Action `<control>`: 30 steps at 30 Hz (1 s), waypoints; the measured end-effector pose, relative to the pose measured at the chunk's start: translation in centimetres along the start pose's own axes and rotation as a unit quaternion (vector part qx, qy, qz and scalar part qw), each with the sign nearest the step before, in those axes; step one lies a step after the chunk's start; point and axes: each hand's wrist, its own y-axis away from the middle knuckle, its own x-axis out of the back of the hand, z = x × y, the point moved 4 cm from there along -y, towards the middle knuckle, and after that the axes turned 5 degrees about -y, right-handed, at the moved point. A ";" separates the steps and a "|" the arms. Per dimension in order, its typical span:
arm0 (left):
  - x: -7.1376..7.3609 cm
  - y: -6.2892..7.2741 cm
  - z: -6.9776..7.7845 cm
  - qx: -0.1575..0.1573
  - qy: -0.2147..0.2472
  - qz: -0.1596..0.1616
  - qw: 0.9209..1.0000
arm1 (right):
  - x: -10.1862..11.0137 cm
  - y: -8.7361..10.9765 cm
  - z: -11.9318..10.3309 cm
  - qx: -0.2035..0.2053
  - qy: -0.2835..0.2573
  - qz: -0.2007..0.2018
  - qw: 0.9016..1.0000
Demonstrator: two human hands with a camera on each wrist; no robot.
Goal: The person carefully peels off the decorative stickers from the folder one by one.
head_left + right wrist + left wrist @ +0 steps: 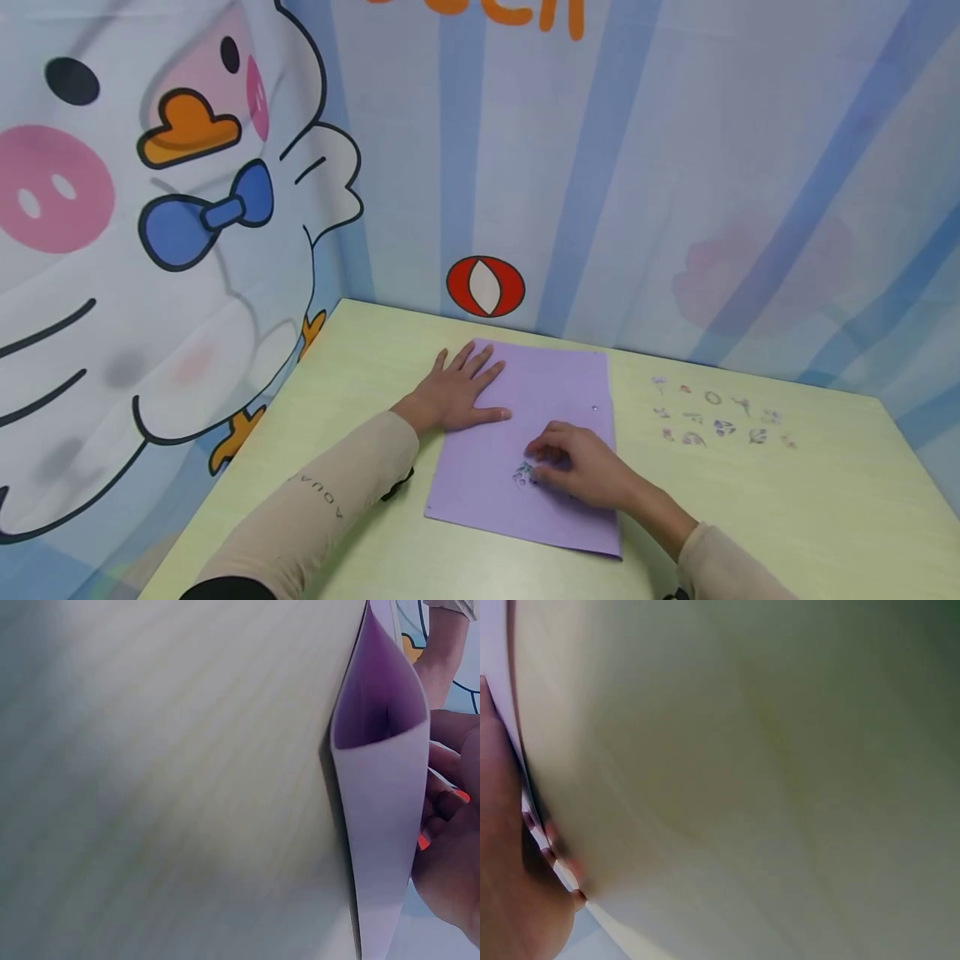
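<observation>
A flat purple paper piece lies on the table; in the right wrist view its layers bulge apart at an open edge. My left hand rests on its upper left part, fingers spread straight. Over its lower middle, my right hand has curled fingers and pinches a small flower-patterned sticker at its right side, close against the purple surface. The fingers hide part of that sticker. A tiny shiny dot sits near the paper's right edge.
Several small stickers, among them a ring-shaped one and a dark purple one, lie in rows on the right of the pale yellow table. A printed cloth backdrop with a cartoon bird stands along the back and left.
</observation>
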 end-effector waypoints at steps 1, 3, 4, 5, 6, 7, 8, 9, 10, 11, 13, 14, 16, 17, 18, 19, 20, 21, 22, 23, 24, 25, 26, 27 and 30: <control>0.0 0.0 0.0 0.001 0.000 0.001 1.000 | 0.0 0.0 0.0 0.000 0.000 -0.001 1.000; 0.1 -0.1 0.1 0.001 0.002 0.002 1.000 | 0.0 -0.1 0.0 -0.004 0.000 -0.005 1.000; 0.2 -0.1 0.1 0.001 0.001 0.001 1.000 | 0.0 -0.1 0.0 -0.006 0.003 -0.009 1.000; 0.3 -0.1 0.1 0.001 0.001 0.000 1.000 | -0.1 -0.1 0.0 -0.009 0.005 -0.012 1.000; 0.3 -0.1 0.1 0.000 0.002 0.001 1.000 | -0.1 -0.1 0.0 -0.007 0.007 -0.015 1.000; 0.4 0.0 0.2 0.000 0.001 0.001 1.000 | -0.1 -0.1 0.0 -0.007 0.009 -0.019 1.000; 0.5 0.0 0.2 -0.002 0.001 0.001 1.000 | -0.1 -0.1 0.0 -0.007 0.011 -0.022 1.000; 0.5 0.0 0.2 -0.003 0.002 0.002 1.000 | -0.1 -0.1 0.0 -0.004 0.015 -0.024 1.000; 0.5 0.0 0.2 -0.003 0.002 0.003 1.000 | -0.1 -0.1 0.0 -0.002 0.018 -0.025 1.000; 0.5 0.0 0.2 -0.004 0.001 0.003 1.000 | -0.2 -0.1 0.1 0.000 0.019 -0.026 0.999; 0.5 0.0 0.2 -0.004 0.003 0.005 1.000 | -0.2 -0.1 0.1 0.003 0.022 -0.027 0.999; 0.4 0.0 0.2 -0.004 0.004 0.005 1.000 | -0.2 -0.1 0.2 0.005 0.023 -0.027 0.999; 0.4 0.0 0.2 -0.004 0.006 0.005 1.000 | -0.3 -0.1 0.2 0.008 0.026 -0.028 0.999; 0.3 0.0 0.2 -0.003 0.007 0.004 1.000 | -0.3 -0.1 0.2 0.009 0.026 -0.028 0.999; 0.3 0.0 0.2 -0.003 0.009 0.005 1.000 | -0.3 -0.1 0.2 0.010 0.026 -0.028 0.999; 0.2 0.0 0.2 -0.003 0.009 0.004 1.000 | -0.3 -0.1 0.2 0.011 0.025 -0.028 0.999; 0.2 0.0 0.3 -0.002 0.008 0.003 1.000 | -0.3 -0.1 0.1 0.013 0.024 -0.027 0.999; 0.2 0.0 0.3 -0.002 0.008 0.004 1.000 | -0.3 -0.1 0.1 0.014 0.023 -0.026 0.999; 0.1 0.0 0.3 -0.002 0.008 0.004 1.000 | -0.3 -0.1 0.0 0.016 0.022 -0.026 0.999; 0.1 0.0 0.2 -0.001 0.008 0.004 1.000 | -0.3 -0.1 0.0 0.017 0.021 -0.025 0.999; 0.1 0.0 0.2 0.000 0.006 0.004 1.000 | -0.3 0.0 0.0 0.017 0.021 -0.025 0.999; 0.1 0.0 0.2 0.000 0.007 0.004 1.000 | -0.4 0.0 0.0 0.015 0.022 -0.024 0.999; 0.0 0.0 0.2 0.001 0.007 0.005 1.000 | -0.4 0.0 0.0 0.013 0.024 -0.023 0.999; -0.1 -0.1 0.2 0.001 0.009 0.006 1.000 | -0.4 0.0 0.0 0.011 0.024 -0.023 0.999; -0.3 -0.2 0.1 0.003 0.008 0.009 1.000 | -0.4 -0.1 0.3 0.008 0.021 -0.018 1.000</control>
